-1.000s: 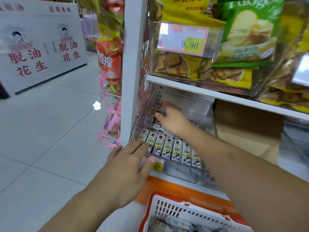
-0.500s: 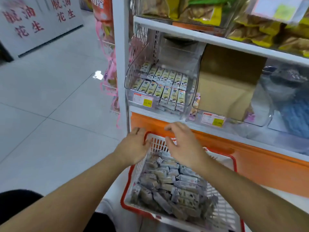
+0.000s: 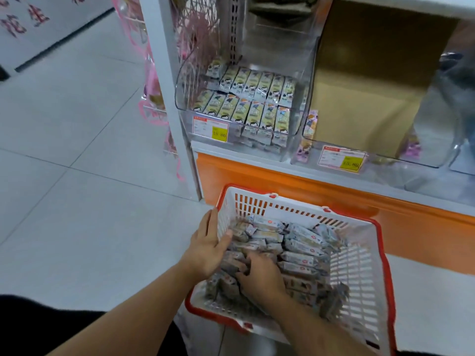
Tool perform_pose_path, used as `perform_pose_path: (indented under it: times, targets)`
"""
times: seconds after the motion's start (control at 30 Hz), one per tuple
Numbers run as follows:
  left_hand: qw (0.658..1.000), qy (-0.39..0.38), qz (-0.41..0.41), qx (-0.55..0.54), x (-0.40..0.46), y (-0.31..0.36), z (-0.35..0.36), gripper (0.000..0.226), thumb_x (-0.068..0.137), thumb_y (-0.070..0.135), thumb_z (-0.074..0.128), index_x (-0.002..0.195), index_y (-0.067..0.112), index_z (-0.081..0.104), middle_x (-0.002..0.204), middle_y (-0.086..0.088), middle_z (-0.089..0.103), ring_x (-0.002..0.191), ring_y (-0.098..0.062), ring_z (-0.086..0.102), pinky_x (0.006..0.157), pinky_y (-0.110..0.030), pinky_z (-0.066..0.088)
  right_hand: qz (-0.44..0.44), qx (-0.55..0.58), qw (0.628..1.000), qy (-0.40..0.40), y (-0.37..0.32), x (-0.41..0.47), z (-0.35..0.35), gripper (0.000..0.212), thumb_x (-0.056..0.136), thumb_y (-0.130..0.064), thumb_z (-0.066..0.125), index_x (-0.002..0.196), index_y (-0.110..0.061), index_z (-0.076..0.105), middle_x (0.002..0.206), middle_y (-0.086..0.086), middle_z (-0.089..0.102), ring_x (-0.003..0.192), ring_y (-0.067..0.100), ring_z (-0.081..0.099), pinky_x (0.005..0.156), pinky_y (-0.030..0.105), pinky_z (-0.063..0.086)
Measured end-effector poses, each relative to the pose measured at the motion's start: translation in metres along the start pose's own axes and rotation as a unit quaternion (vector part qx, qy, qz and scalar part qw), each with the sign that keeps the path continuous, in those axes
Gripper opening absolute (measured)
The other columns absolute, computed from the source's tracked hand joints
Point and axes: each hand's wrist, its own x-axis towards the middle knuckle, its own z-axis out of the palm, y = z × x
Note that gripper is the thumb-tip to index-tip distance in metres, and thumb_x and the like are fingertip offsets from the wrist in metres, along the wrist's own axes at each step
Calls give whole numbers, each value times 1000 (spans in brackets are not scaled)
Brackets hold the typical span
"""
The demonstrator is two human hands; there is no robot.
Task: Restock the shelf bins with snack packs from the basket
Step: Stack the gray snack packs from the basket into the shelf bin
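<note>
While both hands dig among the snack packs [image 3: 299, 249] in the basket [image 3: 359, 273], the left hand [image 3: 209, 246] lies flat-fingered by its left wall; the right hand [image 3: 261, 274] curls onto packs. Two rows fill the shelf bin [image 3: 244, 101], seven in front.

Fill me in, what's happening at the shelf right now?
A person is restocking. Both hands are down in the white basket of snack packs: the left hand lies at its left wall, the right hand digs into the pile, fingers curled among packs. The clear shelf bin above already holds two neat rows.
</note>
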Motion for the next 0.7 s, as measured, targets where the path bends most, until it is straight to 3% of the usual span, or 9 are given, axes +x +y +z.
perform_pose_path:
  times: [0.13,0.23,0.3,0.4,0.5,0.6,0.7]
  targets:
    - [999,-15,-31,28,1,6,0,77,102,69,24,161,39,-16,171,13,-8,157,-31,4,126,-52,13,16,63,997,35,-4,-3,-11,21,91,-35,63,78,-21,53,85,0,54,80,19,55,70,42,53]
    - [992,0,-69,103,-4,21,-3,75,102,68,20,162,36,-12,172,7,-8,157,-31,-2,125,-58,11,7,156,987,27,-5,-5,-46,17,92,-29,67,85,-15,60,84,3,64,76,15,60,64,30,49]
    - [985,35,-77,150,-9,39,-9,73,104,64,24,163,29,1,172,1,-6,157,-33,-2,124,-57,10,-6,186,982,18,-6,-8,-82,10,91,-27,71,87,-22,63,88,-4,69,80,8,64,66,23,49]
    - [989,42,-35,139,-14,83,-32,61,103,47,45,156,19,32,167,-9,17,151,-35,22,123,-51,26,-37,206,978,6,-6,-18,-142,8,90,-31,76,88,-27,70,89,-4,77,84,14,73,77,37,61]
    - [995,-31,47,77,-25,137,-69,43,93,27,62,135,21,56,136,-5,57,116,-24,61,101,-42,53,-53,228,972,14,-10,-36,-201,14,92,-34,77,96,-21,72,88,4,78,81,25,77,78,52,64]
    - [990,-80,113,38,-47,176,-99,31,89,46,70,116,30,64,114,12,67,98,-14,68,88,-35,56,-67,272,960,25,-14,-62,-256,28,99,-31,74,99,-3,72,87,10,77,81,30,76,71,47,64]
    - [983,-95,151,-43,-69,192,-113,28,82,46,82,99,27,71,101,8,74,91,-17,72,85,-35,56,-82,303,949,34,-20,-86,-291,33,99,-31,72,96,2,74,79,21,75,71,32,75,60,36,58]
